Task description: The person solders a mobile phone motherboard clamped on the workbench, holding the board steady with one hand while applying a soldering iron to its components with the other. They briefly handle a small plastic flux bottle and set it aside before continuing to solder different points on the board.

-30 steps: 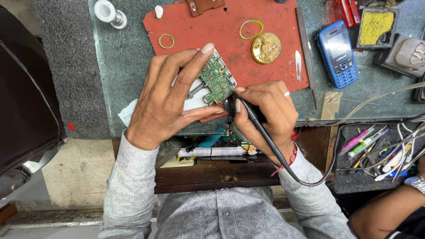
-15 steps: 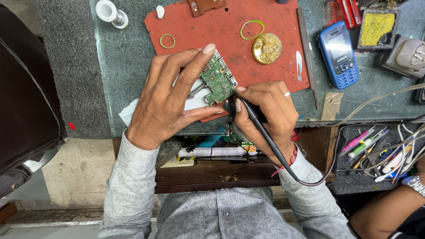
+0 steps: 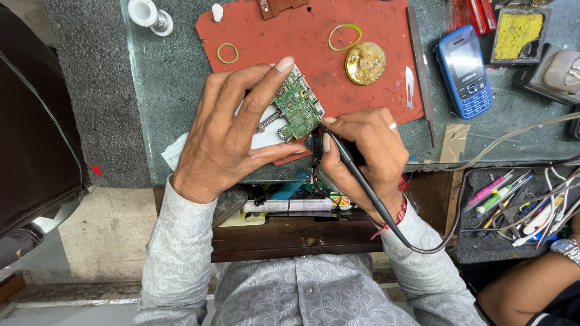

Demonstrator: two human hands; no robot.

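At the near right I see a dark tray full of pens and loose cables. My left hand is closed around a green circuit board over the red mat on the table. My right hand grips a black soldering iron, tip at the board's edge.

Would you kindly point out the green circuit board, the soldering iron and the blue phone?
green circuit board (image 3: 295, 108), head view, middle of its face.
soldering iron (image 3: 350, 164), head view, black handle.
blue phone (image 3: 464, 70), head view, between screen and keypad.
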